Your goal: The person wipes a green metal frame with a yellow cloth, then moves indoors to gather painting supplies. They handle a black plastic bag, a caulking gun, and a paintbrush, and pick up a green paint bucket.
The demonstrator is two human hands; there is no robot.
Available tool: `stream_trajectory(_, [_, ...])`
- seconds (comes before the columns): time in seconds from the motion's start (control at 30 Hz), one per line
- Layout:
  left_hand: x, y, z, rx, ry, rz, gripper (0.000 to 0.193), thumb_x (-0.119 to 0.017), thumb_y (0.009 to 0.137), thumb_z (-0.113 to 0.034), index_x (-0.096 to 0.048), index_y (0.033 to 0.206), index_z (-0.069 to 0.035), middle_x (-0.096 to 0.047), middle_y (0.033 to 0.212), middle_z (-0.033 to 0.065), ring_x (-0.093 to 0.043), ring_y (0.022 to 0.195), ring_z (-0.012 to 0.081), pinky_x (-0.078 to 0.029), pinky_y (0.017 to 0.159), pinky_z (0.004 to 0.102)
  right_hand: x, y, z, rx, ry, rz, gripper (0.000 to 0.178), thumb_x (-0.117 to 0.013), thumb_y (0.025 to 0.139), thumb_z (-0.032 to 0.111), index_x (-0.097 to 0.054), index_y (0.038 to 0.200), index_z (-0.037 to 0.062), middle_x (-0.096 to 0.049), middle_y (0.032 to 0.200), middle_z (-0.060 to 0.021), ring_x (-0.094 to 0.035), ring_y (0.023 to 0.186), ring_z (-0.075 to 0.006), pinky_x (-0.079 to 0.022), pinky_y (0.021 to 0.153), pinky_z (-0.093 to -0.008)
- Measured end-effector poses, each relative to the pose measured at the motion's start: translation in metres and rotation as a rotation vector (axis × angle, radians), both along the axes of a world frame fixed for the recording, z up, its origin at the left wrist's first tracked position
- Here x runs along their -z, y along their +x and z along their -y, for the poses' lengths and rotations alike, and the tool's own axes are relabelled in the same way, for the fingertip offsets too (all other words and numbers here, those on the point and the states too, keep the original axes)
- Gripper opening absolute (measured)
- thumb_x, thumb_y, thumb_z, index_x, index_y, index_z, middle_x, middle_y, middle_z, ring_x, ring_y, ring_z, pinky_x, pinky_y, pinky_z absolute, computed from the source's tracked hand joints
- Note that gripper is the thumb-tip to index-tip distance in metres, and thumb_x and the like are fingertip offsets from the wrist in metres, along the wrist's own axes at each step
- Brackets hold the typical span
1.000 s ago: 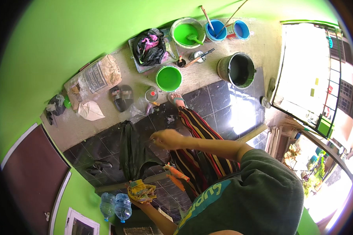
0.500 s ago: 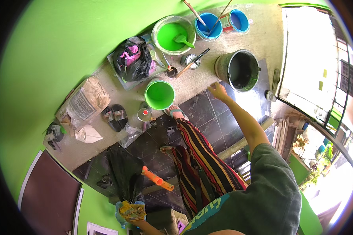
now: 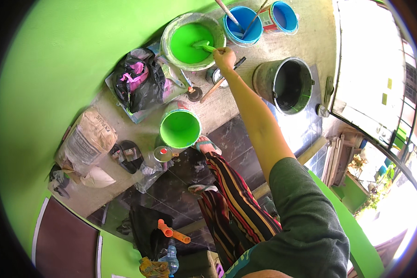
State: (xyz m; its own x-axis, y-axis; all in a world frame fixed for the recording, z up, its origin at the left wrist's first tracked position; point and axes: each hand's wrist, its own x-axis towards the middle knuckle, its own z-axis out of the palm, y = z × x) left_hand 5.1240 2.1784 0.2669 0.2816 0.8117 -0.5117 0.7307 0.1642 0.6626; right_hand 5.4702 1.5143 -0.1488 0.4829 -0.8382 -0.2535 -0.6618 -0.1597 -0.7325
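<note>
My right hand [image 3: 224, 59] reaches to the far middle and is closed around the handle of a green paintbrush [image 3: 203, 45]. The brush head rests in bright green paint inside a wide, splattered bucket [image 3: 167, 57]. Just below my hand are a small open tin [image 3: 213, 76] and a stick [image 3: 212, 89]. Nearer my feet stands a smaller white pail [image 3: 173, 105] with a green-coated inside. My left hand is not visible; a yellow-brown crumpled cloth [image 3: 154, 268] and a clear blue bottle [image 3: 173, 259] show at the lower edge.
Blue pails [image 3: 259, 24] stand at the back, one holding sticks. A dark bucket [image 3: 259, 83] is at right. Leftward are a black plastic bag [image 3: 148, 78], a paper sack [image 3: 88, 139] and slippers [image 3: 127, 156]. Orange tubes [image 3: 176, 234] lie lower down, near a black bag [image 3: 146, 231].
My right hand has moved left and away from me, from beside the dark bucket to the brush handle, and gripped it. My left forearm has left the lower edge. The view has shifted.
</note>
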Motion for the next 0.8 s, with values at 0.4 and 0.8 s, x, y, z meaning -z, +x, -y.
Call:
stream_trajectory(0.4, [-0.012,-0.012,-0.003,-0.063,-0.019,0.035,0.052,-0.037,0.094,-0.045,-0.048,0.129,-0.008,-0.056,0.124,0.0125,-0.060,0.104,0.0320,-0.054,0.084,0.0470,-0.071,0.074,0.059,-0.063,0.460,0.159,0.019,-0.070,0.078,0.014,-0.062,0.082,-0.0036,-0.065,0.073,-0.0089,-0.059,0.056,-0.0115,-0.048,0.050,-0.0229])
stream_trajectory(0.8, [-0.036,-0.037,-0.005,-0.129,-0.027,0.075,0.052,-0.039,0.094,-0.046,-0.049,0.128,-0.008,-0.057,0.122,0.0120,-0.061,0.103,0.0317,-0.054,0.083,0.0482,-0.017,0.026,0.057,0.460,0.653,0.324,0.024,-0.061,0.083,0.004,-0.055,0.096,-0.0160,-0.064,0.084,-0.0205,-0.066,0.068,-0.0250,-0.057,0.063,-0.0322])
